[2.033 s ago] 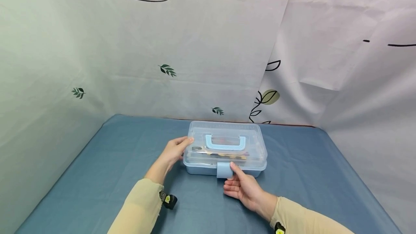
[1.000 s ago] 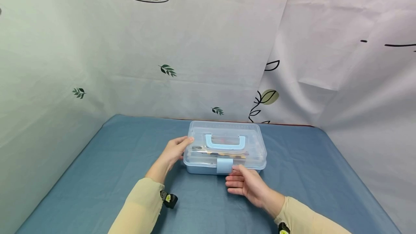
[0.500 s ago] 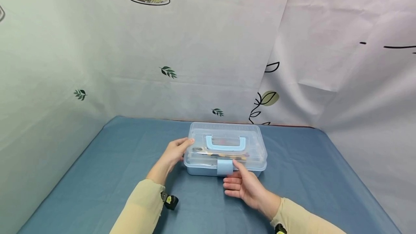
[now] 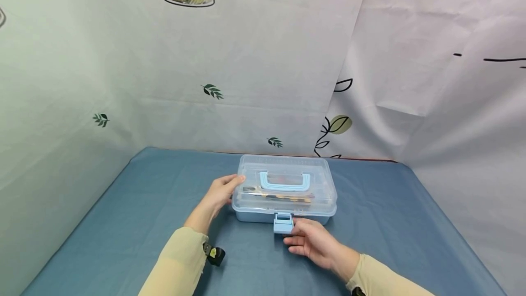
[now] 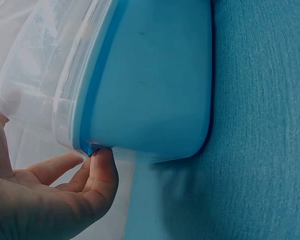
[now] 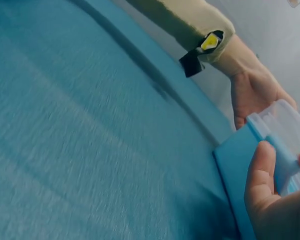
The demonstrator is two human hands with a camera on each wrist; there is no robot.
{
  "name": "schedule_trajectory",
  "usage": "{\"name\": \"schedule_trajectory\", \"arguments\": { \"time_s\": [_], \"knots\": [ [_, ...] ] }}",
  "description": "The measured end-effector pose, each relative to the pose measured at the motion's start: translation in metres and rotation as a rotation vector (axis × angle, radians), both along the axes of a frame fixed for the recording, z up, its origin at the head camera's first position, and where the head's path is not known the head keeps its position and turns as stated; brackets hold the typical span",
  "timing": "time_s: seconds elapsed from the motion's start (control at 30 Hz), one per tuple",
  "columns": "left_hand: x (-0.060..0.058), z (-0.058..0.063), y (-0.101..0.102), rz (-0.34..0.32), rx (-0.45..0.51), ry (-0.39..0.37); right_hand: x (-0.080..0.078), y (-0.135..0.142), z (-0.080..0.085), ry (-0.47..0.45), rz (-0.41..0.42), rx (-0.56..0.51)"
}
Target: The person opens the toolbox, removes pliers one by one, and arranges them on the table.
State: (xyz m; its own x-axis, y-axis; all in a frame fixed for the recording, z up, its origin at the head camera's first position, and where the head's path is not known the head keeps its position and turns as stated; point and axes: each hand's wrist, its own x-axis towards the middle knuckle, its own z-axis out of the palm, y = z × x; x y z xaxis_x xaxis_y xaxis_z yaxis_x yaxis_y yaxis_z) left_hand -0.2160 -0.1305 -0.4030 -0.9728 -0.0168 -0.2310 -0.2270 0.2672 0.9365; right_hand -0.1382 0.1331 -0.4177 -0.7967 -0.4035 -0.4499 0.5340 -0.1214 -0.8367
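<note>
A storage box with a light blue base and clear lid sits toward the back of the blue-covered table. My left hand grips its left end. In the left wrist view the bent fingers reach under the rim, and the thumb is on the lid side. At the front, my right hand pinches the right edge of the blue latch, which is swung outward and down. The right wrist view shows the latch between the digits. The lid still lies over the base.
A light blue carry handle lies folded on the lid. Through the clear plastic show thin yellow and black items. The blue cloth covers the table, and a pale printed curtain hangs behind and at both sides.
The latch, earlier flat against the front of the box, now hangs outward and down with my right hand at it. My left hand stays on the box's left end.
</note>
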Motion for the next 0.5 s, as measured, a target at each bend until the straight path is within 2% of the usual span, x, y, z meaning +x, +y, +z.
{"name": "schedule_trajectory", "arguments": {
  "time_s": [0.13, 0.27, 0.5],
  "knots": [
    [0.000, -0.001, 0.000, 0.002, 0.000, 0.001, -0.001, 0.002, -0.007, 0.043, 0.021, 0.084],
    [0.000, -0.001, 0.000, 0.004, 0.002, 0.003, -0.004, 0.004, -0.014, 0.061, 0.006, 0.121],
    [0.000, 0.000, 0.000, -0.003, -0.005, 0.004, -0.008, 0.004, -0.017, 0.005, -0.055, 0.117]
  ]
}}
